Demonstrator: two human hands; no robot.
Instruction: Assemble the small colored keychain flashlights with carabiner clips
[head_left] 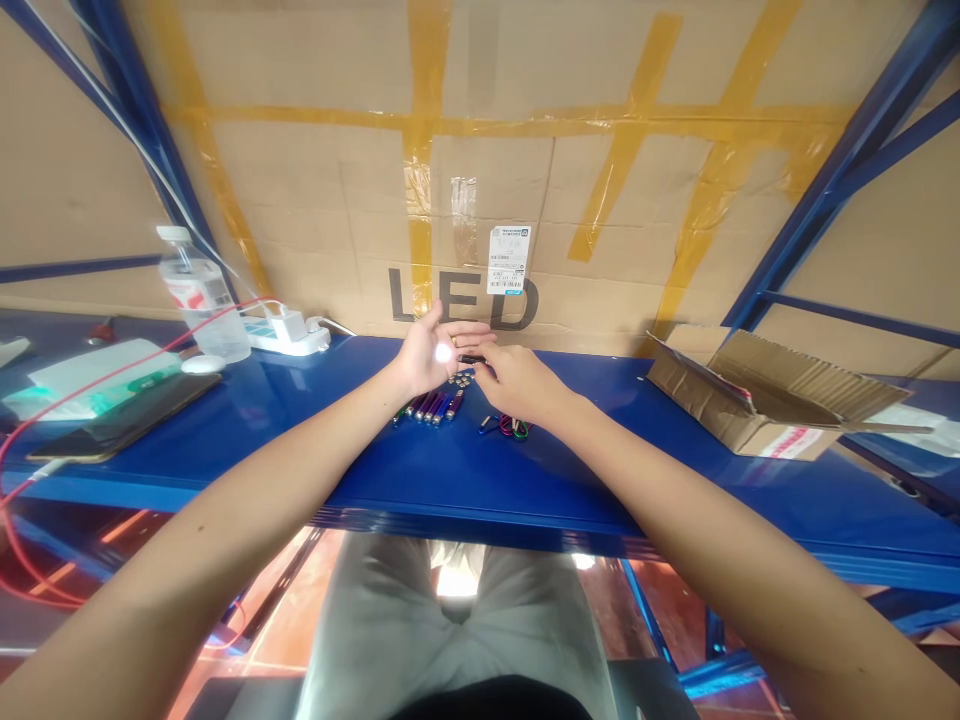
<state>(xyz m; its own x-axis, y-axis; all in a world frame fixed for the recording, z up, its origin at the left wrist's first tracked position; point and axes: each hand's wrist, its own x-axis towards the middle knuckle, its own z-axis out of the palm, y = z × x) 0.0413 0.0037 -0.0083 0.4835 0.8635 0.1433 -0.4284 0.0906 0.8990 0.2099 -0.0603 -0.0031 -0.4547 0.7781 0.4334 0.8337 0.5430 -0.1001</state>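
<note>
**Small torch lit onto open left palm, 2 hands over blue shelf**

2 bare hands, 1 person, both out over the blue shelf (525,470). Left hand (433,355) is palm up, fingers spread and released, grasping nothing; 1 bright white light spot sits on the palm. Right hand (521,382) is just beside it, fingers pinched around 1 small black torch (471,359), tip aimed at the left palm, close to the fingertips; cannot tell if it touches.

On the shelf right under the hands: 1 row of small purple torches (433,406), lying side by side and touching, about 5 or 6, exact count too small to tell. Just right of them, partly under the right hand, 1 loose bunch of coloured clips (510,427), red, green and blue seen, number not countable.

Left end of shelf: 1 clear water bottle (201,292) upright, white cap on; 1 white power strip (289,333) with 1 plug in it beside the bottle; 1 small white round item (202,364) in front of the bottle; 1 dark phone (127,420) flat near the front edge, 1 red cable (45,440) looping past it.

Right end: 1 open cardboard box (765,400), flaps out, inside hidden.

Behind: 1 big cardboard wall (600,180) with yellow tape strips, print "LED", 1 white label (508,259) stuck above the print
</note>
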